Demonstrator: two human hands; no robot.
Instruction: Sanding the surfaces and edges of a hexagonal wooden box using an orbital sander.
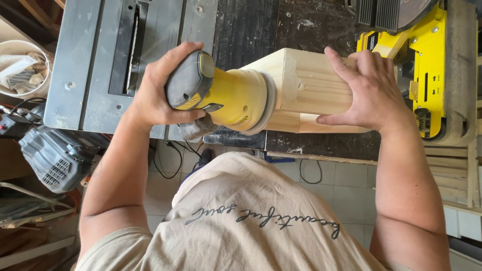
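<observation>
My left hand [158,90] grips the grey top of a yellow orbital sander [228,95]. The sander lies sideways, with its round pad pressed flat against the left end face of a pale wooden box [311,83]. My right hand [369,90] rests spread over the right part of that box, with the fingers over its top and the thumb along its lower edge. The box sits on a dark, dusty workbench [251,25].
A grey table saw [100,60] stands left of the bench. A yellow mitre saw [427,65] stands at the right, close to my right hand. A white bucket [25,68] and a dark grey machine [55,155] are at the left. Cables lie on the tiled floor [331,185].
</observation>
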